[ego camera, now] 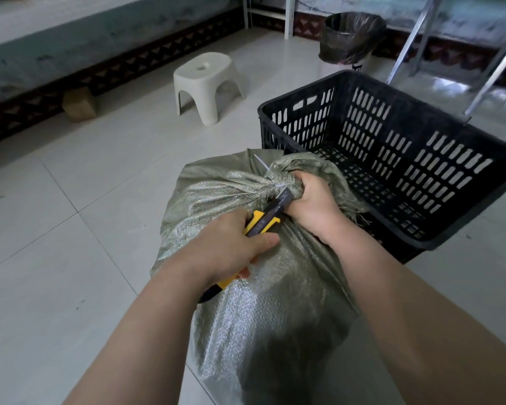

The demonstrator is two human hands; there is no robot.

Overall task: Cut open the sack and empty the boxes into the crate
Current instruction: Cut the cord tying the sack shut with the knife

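sack (pixel 275 287) is hiding its contents, lower end running off the bottom edge; left hand (pixel 225 244) is covering most of the cutter (pixel 264 222); its tip is sitting hidden under the right hand (pixel 313 206); print unreadable

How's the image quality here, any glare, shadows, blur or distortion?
Head view: wide-angle distortion bows the crate rim; glare washes the floor at far right; shadow darkens the sack nearest the camera; left hand, knife and right hand look sharp.
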